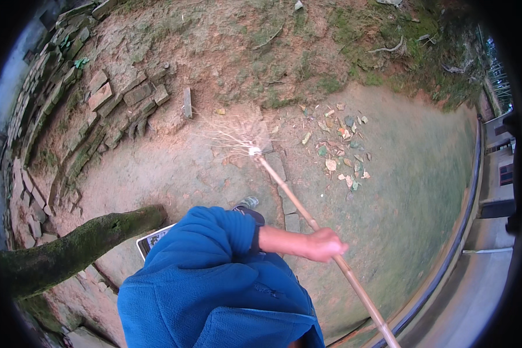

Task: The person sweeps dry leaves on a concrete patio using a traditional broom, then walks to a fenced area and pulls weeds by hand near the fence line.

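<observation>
My left arm, in a blue fleece sleeve, reaches across to the right. Its hand (pixel 325 245) is closed around a long bamboo pole (pixel 293 197), the handle of a broom. The pole slants from the lower right up to the middle of the view. At its far end, thin pale twigs fan out from a white binding (pixel 254 151) and rest on the dirt. To the right of the twigs lies a loose scatter of dry and green leaves (pixel 331 165). My right hand does not show; the lower end of the pole runs out of view.
A mossy trunk (pixel 87 246) juts in from the left, close to a white-edged object (pixel 151 239) partly behind my sleeve. Stacked bricks (pixel 122 95) line the upper left. A mossy earth bank (pixel 232 52) rises ahead. At right, a dark pipe (pixel 468 214) edges the yard.
</observation>
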Demonstrator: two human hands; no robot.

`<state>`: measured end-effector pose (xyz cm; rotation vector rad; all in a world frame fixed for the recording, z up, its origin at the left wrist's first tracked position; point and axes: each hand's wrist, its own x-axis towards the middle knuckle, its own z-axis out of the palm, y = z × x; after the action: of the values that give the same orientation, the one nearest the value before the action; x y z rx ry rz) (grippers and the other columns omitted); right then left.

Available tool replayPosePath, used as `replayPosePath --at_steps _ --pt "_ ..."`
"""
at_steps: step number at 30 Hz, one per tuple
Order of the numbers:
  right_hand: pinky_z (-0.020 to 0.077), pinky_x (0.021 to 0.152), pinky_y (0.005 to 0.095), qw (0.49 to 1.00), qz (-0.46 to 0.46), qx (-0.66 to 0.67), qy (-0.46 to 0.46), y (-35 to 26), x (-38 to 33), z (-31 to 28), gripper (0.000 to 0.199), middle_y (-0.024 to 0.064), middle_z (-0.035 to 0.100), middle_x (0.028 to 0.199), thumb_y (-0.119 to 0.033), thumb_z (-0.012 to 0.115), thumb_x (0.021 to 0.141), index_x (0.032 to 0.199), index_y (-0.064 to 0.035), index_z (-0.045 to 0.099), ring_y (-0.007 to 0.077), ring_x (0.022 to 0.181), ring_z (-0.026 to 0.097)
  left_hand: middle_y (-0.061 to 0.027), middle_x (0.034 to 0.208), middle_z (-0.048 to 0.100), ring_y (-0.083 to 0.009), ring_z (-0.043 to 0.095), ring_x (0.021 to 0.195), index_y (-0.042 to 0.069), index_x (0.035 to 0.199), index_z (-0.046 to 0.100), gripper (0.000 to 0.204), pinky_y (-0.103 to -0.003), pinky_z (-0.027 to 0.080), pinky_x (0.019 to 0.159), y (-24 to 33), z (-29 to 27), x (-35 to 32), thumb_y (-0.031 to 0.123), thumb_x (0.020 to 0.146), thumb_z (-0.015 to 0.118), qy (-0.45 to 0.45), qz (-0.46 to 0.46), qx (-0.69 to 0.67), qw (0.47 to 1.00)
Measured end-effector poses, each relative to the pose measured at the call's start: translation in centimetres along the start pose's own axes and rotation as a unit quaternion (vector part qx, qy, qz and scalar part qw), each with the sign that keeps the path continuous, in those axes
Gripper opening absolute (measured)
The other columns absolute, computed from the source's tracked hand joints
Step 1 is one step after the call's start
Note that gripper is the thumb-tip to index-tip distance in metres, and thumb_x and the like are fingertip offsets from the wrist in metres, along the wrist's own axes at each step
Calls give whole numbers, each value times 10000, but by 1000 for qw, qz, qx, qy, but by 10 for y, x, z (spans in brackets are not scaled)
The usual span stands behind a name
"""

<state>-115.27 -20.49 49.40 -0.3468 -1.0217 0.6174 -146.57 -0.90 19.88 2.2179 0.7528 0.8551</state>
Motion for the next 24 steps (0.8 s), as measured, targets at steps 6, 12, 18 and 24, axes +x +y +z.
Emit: replayPosePath --at_steps 6,12,18,24 --pt "315 583 248 956 276 -88 -44 182 -95 -16 251 -55 293 575 -158 495 936 1176 -91 528 78 504 286 -130 673 604 -348 615 689 94 775 568 132 -450 477 607 -159 -2 -108 128 671 640 -46 -306 206 928" --pt "334 518 248 970 116 -201 75 119 -107 11 117 -41 297 563 -204 474 942 997 -110 517 80 491 317 -144 733 627 -350 613 759 96 804 579 154 -459 468 698 -157 46 -13 123 662 632 -38 -186 162 968" --pt "336 475 243 988 -64 -137 -19 15 -85 49 146 -41 313 515 -260 413 959 954 -149 509 79 443 320 -148 654 602 -354 613 698 70 785 522 168 -461 455 659 -55 54 69 79 637 603 -6 4 96 995" --pt "322 478 241 989 -6 -120 86 19 -81 39 169 -38 297 520 -233 404 960 1009 -114 512 83 437 300 -146 642 596 -354 620 664 74 753 532 158 -468 471 604 -59 55 34 87 631 631 -24 -35 77 996"
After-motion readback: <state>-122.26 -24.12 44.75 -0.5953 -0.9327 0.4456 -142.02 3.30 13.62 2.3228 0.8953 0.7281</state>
